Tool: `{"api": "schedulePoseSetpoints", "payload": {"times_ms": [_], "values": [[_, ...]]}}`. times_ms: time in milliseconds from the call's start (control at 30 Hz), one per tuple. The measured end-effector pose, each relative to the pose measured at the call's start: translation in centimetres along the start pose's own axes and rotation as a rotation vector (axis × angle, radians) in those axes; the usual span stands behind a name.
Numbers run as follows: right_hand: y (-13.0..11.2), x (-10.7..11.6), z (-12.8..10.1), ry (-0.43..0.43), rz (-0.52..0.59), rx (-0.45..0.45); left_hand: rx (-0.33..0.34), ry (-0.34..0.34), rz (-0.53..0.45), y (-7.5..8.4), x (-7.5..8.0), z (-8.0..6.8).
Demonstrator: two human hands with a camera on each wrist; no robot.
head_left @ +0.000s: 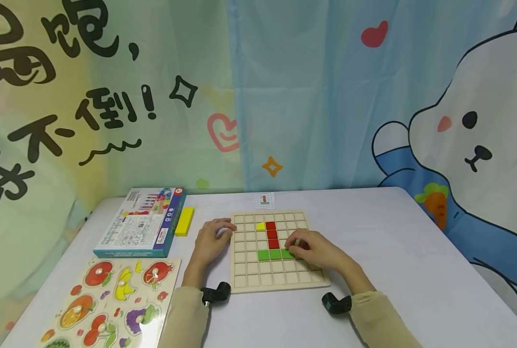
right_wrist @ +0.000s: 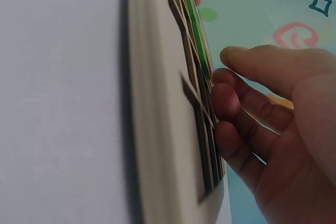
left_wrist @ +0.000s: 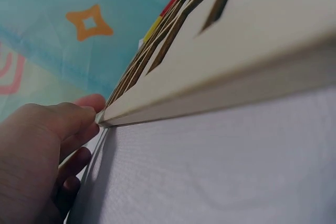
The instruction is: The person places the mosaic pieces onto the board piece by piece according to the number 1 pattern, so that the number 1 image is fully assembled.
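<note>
A pale wooden grid board (head_left: pixel 280 286) lies on the table. Set in its cells are a yellow square (head_left: pixel 260 226), a column of red squares (head_left: pixel 272 235) and a row of green squares (head_left: pixel 269 254). My left hand (head_left: pixel 210 240) is at the board's left side, thumb and forefinger pinching its edge; the wrist view shows this hand (left_wrist: pixel 39 145) at the corner. Over the right end of the green row is my right hand (head_left: pixel 315 249), fingertips right at the last green square, partly hiding it. Its bent fingers (right_wrist: pixel 228 100) show a gap below the thumb and nothing between.
Behind the board lies a small pattern card (head_left: pixel 264 201) with a matching coloured grid. To the left are a boxed set (head_left: pixel 138 222), a yellow block (head_left: pixel 184 221) and a fruit puzzle board (head_left: pixel 110 299). A printed curtain (head_left: pixel 302 96) hangs behind the table.
</note>
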State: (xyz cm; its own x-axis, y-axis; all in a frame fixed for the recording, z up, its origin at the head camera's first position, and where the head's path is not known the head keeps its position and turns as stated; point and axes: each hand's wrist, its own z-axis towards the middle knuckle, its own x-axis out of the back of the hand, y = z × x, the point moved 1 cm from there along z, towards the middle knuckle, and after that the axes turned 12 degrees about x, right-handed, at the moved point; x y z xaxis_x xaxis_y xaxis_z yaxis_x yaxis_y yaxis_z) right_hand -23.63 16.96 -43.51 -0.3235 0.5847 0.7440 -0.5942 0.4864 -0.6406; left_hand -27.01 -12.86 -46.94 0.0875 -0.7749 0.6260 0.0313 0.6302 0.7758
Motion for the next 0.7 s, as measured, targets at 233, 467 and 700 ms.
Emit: {"api": "schedulePoseSetpoints", "payload": {"times_ms": [233, 467, 700], "values": [[0.9, 0.8, -0.2, 0.037, 0.009, -0.021, 0.009, 0.017, -0.035, 0.1, -0.2, 0.1], [2.7, 2.1, -1.6, 0.120, -0.059, -0.063, -0.041, -0.076, 0.017, 1.0, -0.2, 1.0], [4.1, 4.7, -2.7, 0.146, -0.252, -0.085, -0.026, -0.156, 0.323, 2.5, 2.1, 1.4]]}}
